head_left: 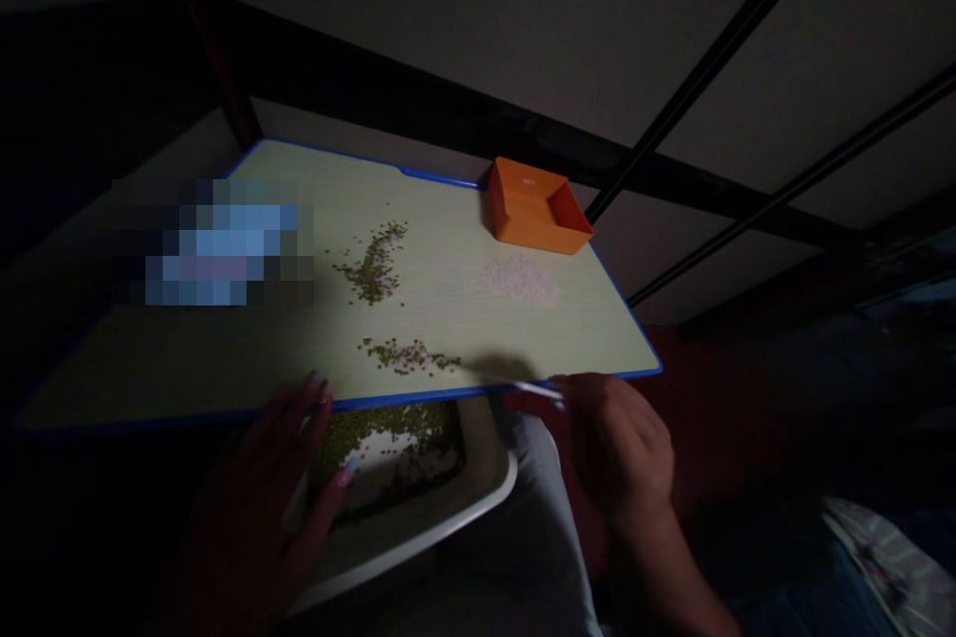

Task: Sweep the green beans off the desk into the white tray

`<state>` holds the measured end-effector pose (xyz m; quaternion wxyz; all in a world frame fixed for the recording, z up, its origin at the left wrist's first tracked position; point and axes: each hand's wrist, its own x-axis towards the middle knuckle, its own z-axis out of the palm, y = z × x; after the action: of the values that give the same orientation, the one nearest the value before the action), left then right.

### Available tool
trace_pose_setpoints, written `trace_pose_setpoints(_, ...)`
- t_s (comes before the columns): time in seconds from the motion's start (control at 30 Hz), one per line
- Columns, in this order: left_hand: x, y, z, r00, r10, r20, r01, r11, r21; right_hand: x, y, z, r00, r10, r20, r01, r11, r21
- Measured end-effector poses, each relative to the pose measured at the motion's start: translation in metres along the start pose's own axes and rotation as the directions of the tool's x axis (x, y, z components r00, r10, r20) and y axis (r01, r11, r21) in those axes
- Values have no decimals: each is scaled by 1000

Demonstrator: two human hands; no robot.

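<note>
My right hand is closed at the front edge of the small table, pinching a thin pale stick-like tool. The tool's far end is dim and blurred, pointing left toward a small pile of green bits mixed with pinkish ones. My left hand has its fingers apart, with fingertips at the table's front edge and the thumb over a white tray. Many green bits lie in that tray. Farther back on the table is another mixed green pile; to the right lies a pinkish-white pile.
An orange open box stands at the table's back right corner. A blurred-out bluish object is on the left. Behind the table rises a panelled wall. The tray sits by my leg.
</note>
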<state>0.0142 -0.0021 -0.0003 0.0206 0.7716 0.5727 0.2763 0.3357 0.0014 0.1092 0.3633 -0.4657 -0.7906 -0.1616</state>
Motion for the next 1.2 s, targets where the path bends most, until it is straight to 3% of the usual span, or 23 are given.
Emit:
trace_pose_setpoints(0.1,0,0,0,1000,2,-17,-2,1000,-7,-12,-7,2,985,-172,6,171,982,76)
trace_pose_setpoints(0.2,2,2,0,999,3,-35,-4,1000,-8,-19,-11,9,979,-200,-21,201,976,87)
trace_pose_setpoints(0.73,2,-5,1,1000,7,-31,-7,1000,-9,-15,-10,19,984,-173,-33,170,982,-81)
trace_pose_setpoints(0.93,1,-11,6,999,-8,-37,7,1000,-15,-16,-8,29,987,-152,-44,149,986,-73)
trace_pose_setpoints(1.2,6,-17,7,982,143,-123,-143,990,5,-24,-13,29,989,-134,-69,126,986,-106)
